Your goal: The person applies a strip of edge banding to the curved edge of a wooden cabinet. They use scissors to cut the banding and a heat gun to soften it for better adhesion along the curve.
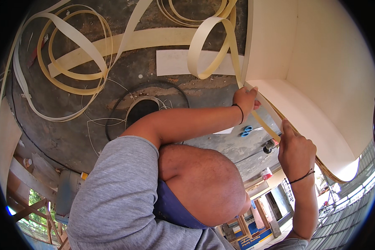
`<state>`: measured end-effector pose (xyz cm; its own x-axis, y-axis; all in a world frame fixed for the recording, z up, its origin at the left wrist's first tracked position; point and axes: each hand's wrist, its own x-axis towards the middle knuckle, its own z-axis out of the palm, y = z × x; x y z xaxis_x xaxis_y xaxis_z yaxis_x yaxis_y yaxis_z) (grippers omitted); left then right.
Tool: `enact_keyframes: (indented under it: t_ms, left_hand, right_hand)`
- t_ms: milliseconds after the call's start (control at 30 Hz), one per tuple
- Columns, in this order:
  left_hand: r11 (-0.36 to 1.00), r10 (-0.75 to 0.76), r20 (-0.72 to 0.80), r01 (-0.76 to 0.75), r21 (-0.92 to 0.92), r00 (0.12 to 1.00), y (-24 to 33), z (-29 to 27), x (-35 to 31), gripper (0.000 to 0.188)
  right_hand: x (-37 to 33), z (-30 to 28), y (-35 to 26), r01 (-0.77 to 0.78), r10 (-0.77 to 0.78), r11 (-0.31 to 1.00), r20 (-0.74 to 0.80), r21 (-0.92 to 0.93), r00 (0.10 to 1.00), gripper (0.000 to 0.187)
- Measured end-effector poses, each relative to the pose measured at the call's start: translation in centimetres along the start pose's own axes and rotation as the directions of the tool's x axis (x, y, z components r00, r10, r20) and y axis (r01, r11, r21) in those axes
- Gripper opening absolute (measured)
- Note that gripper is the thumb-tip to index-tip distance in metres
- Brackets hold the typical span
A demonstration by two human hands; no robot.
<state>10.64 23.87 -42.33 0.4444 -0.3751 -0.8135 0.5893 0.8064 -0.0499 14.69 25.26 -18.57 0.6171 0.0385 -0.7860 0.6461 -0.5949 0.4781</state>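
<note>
Fingers (254,90) of a co-worker's (112,187) left hand (245,100) are pinching the strip (264,124) beside the box (312,112), the right hand (296,151) curling nearby; mine aren't showing. I'm judging the strip light, springy, best gripped across its width.

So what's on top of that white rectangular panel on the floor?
A curling cream strip crosses over the white panel; whether they touch is unclear. Anything directly beneath the panel is covered.

a workshop, likely for furniture — its stained, scuffed concrete floor (133,66) is strewn with looping lengths of pale strip (80,37), blue-handled scissors (246,131) and what looks like a power tool (271,146), beside a big pale boxlike carcass (271,41) — with ribbed grey sheeting (350,221) at the edge.
</note>
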Motion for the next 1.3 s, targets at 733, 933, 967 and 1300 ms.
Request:
enact_keyframes:
  t_ms: [733, 933, 967, 1300]
  left_hand:
    - [0.992, -0.046, 0.183, 0.022, 0.128, 0.982, 0.8, 0.2, -1.4, 0.05]
    - [0.959, -0.014, 0.151, -0.03, 0.282, 0.988, 0.5, -0.5, -0.6, 0.069]
    - [0.952, -0.014, 0.159, -0.035, 0.303, 0.987, 0.7, -0.5, -0.7, 0.072]
    - [0.897, -0.078, 0.257, -0.044, 0.439, 0.963, 2.4, -1.6, -0.9, 0.108]
  right_hand:
    - [0.8, -0.5, -0.1, 0.011, -0.01, 0.999, -0.036, 0.047, 0.999, 0.04]
    - [0.8, -0.5, -0.1, 0.021, -0.02, 0.999, -0.027, 0.045, 0.999, 0.039]
    - [0.8, -0.5, -0.1, 0.02, -0.018, 0.999, -0.031, 0.048, 0.999, 0.039]
    - [0.8, -0.7, -0.4, 0.023, -0.021, 0.998, -0.032, 0.051, 0.999, 0.039]
